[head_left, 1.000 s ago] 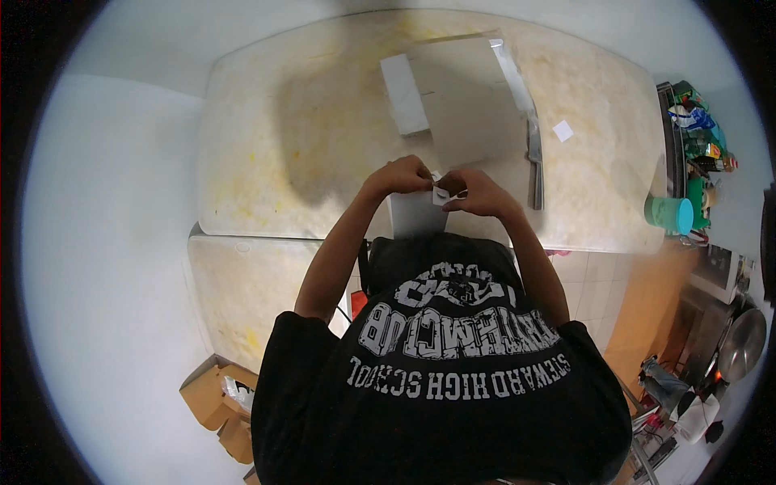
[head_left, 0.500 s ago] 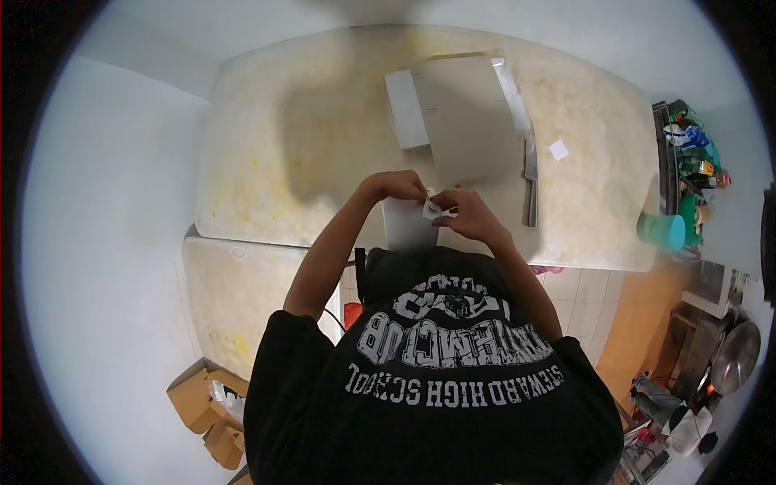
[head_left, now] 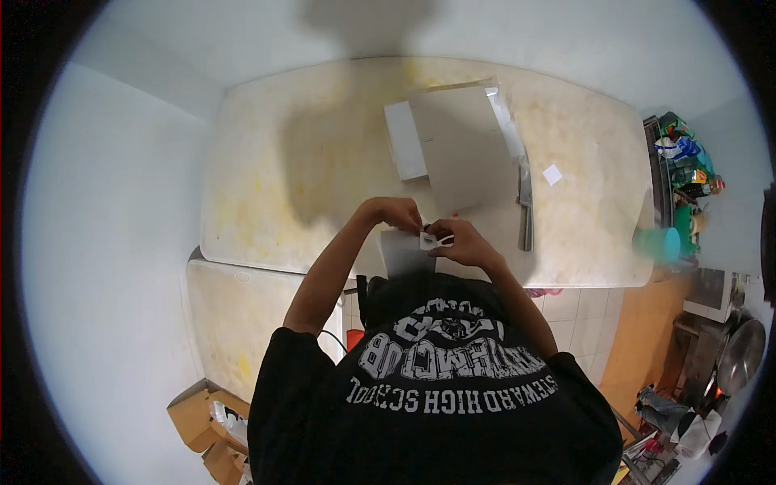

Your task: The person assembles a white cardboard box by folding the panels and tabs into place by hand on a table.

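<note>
Both bare hands worked close together at the near edge of the pale, yellow-stained table (head_left: 299, 178), just in front of the torso. Right hand (head_left: 462, 242) had thumb and fingers closed in a pinch on a small white tag-like piece (head_left: 428, 242), which bore a dark mark; a thin white strip (head_left: 446, 239) showed by the same fingers. Left hand (head_left: 396, 212) was curled, fingers bent down and nearly together, tips at the upper left corner of the tag-like piece; couldn't tell whether they gripped it or only touched it. The piece sat between the two hands, over the upper right part of a grey-white panel (head_left: 406, 253) whose lower end met the black T-shirt (head_left: 453, 428). Beyond the hands lay a large greyish cardboard sheet (head_left: 469, 153), a white box (head_left: 406, 141) along its left side and narrow grey strips (head_left: 526, 214) by its lower right edge. Further right: a small white square of paper (head_left: 552, 175), then a teal cup (head_left: 661, 244) near the table's right end. A rack of bottles and packets (head_left: 689, 171) stood past that end, a metal pan (head_left: 741, 356) lower down. At lower left, an open brown carton (head_left: 190, 422) held a clear plastic bag (head_left: 229, 422).
</note>
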The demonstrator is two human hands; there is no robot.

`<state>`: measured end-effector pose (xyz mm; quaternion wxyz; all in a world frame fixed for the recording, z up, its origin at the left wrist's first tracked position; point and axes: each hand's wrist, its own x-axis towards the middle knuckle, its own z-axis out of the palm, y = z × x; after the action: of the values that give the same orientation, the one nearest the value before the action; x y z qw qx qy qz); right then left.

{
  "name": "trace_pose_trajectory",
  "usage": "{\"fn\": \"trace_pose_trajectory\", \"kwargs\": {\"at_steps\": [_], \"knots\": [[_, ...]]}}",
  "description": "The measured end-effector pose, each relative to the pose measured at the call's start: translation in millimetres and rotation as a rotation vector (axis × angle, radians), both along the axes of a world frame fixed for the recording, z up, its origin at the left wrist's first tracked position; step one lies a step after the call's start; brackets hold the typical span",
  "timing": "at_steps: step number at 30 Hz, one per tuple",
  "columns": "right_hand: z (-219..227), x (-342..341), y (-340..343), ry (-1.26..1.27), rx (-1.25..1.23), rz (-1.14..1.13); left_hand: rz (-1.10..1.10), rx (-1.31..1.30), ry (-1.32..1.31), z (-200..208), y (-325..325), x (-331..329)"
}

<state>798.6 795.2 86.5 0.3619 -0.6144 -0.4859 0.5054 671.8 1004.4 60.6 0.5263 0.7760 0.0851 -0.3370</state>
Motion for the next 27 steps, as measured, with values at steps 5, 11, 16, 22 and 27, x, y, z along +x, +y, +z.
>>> {"fn": "trace_pose_trajectory", "kwargs": {"at_steps": [5, 11, 16, 22, 27], "knots": [[13.3, 6.0, -3.7, -0.057, 0.151, -0.022, 0.095, -0.080, 0.004, 23.0, -7.2, -1.8], [25.8, 21.2, -5.9, -0.002, 0.155, 0.005, 0.375, -0.102, -0.107, 46.1, -27.6, -20.6], [34.7, 20.5, -6.3, -0.028, 0.160, -0.020, 0.452, -0.104, -0.275, 61.0, -39.3, -31.6], [87.7, 18.0, 1.4, -0.272, 0.313, -0.037, 0.641, -0.301, -0.412, 85.3, -45.3, -43.2], [101.8, 20.0, 5.8, -0.514, 0.452, 0.021, 0.747, -0.281, -0.441, 88.5, -56.7, -43.1]]}}
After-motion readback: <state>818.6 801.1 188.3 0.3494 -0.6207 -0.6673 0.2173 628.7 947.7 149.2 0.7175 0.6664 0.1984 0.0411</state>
